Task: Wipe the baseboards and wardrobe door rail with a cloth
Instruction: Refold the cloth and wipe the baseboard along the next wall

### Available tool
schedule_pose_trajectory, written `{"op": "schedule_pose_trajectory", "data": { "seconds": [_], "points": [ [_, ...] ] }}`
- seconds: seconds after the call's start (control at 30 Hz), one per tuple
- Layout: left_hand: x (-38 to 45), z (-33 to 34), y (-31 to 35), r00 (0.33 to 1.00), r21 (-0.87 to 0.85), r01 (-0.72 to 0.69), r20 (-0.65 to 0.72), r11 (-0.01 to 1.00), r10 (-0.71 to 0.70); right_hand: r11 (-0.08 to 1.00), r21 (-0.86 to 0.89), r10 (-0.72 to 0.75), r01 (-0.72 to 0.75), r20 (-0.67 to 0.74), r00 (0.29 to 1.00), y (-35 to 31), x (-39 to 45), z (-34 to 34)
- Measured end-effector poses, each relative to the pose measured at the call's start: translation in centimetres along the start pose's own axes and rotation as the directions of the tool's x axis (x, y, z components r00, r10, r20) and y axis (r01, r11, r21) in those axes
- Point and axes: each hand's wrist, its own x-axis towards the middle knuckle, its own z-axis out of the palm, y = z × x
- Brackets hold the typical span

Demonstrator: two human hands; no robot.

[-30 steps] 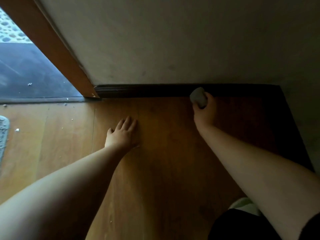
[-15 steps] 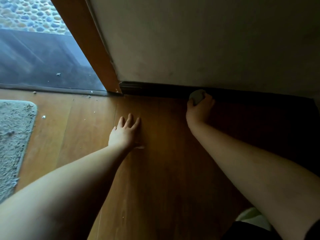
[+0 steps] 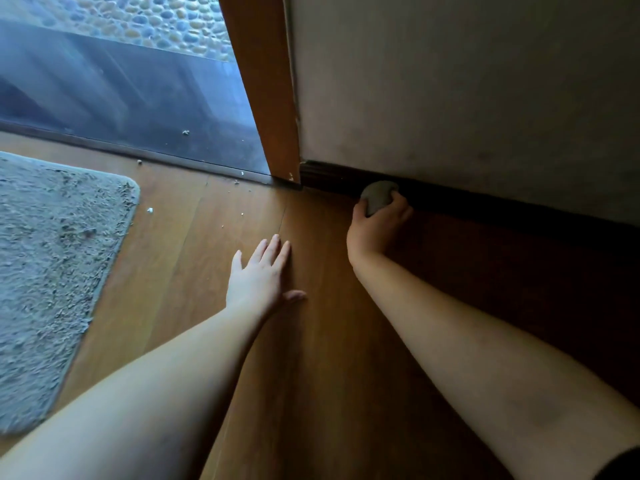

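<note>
**Wiping a dark baseboard with a balled-up cloth**

A person is kneeling or leaning low over a wooden floor (image 3: 207, 271), both bare forearms reaching forward. The right hand (image 3: 375, 226) is gripping a small grey cloth (image 3: 377, 199), bunched into a ball, with the fingers and thumb curling round it. The cloth is pressing against the dark baseboard (image 3: 332, 178) where it meets the floor, close to that board's left end. Above the baseboard a pale wall (image 3: 450, 98) is rising.

The left hand (image 3: 259, 275) is lying flat on the floor, palm down, fingers straight and close together, thumb sticking out to the side. It is holding nothing and sitting well apart from the cloth.

Just left of the baseboard's end, an orange-brown wooden door frame (image 3: 266, 98) is standing upright. Beyond it a dark threshold (image 3: 138, 98) is stretching away, with a pebbled surface (image 3: 156, 19) behind it. A shaggy grey rug (image 3: 52, 254) is lying on the floor at the left. A few small pale crumbs (image 3: 150, 210) are scattered on the boards between rug and threshold.
</note>
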Motion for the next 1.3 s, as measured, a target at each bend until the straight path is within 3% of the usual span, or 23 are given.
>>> {"op": "schedule_pose_trajectory", "data": {
  "seconds": [0.1,0.17,0.5,0.53,0.6,0.67,0.87,1.03,1.3],
  "points": [
    [-0.5,-0.2,-1.1,0.998,-0.015,0.01,0.064,1.0,-0.009,0.997,-0.013,-0.069,0.071,0.076,0.995,-1.2,-1.5,2.1],
    [-0.8,-0.3,-1.6,0.997,-0.025,0.008,0.083,1.0,-0.006,1.0,0.0,-0.026,0.026,0.073,0.997,-2.2,-2.0,3.7],
    [-2.9,0.7,-3.9,0.995,0.012,0.067,0.066,0.998,-0.068,0.989,-0.061,-0.119,0.131,0.166,0.979,-3.3,-3.9,6.8],
    [-3.1,0.8,-3.9,0.995,0.016,0.071,0.066,0.997,-0.072,0.975,-0.073,-0.186,0.208,0.237,0.954,-3.2,-3.9,6.7],
    [-3.4,0.8,-3.7,0.994,0.016,0.085,0.065,0.996,-0.085,0.916,-0.034,-0.347,0.4,0.431,0.833,-3.3,-3.8,6.3],
    [-3.4,0.6,-3.5,0.994,0.017,0.102,0.049,0.995,-0.102,0.883,0.005,-0.408,0.468,0.499,0.764,-4.0,-3.2,6.2],
    [-3.7,-0.2,-2.9,0.996,0.032,0.093,-0.005,0.995,-0.093,0.856,0.016,-0.448,0.517,0.52,0.727,-4.0,-1.4,3.7],
    [-4.2,0.0,-2.4,0.997,0.033,0.067,-0.031,0.997,-0.066,0.863,-0.016,-0.441,0.506,0.465,0.768,-1.7,0.3,0.5],
    [-3.9,-0.4,-0.6,0.999,0.015,-0.006,-0.053,1.0,0.007,0.842,-0.059,-0.454,0.537,0.461,0.762,0.0,1.6,-1.0]
  ]
}}
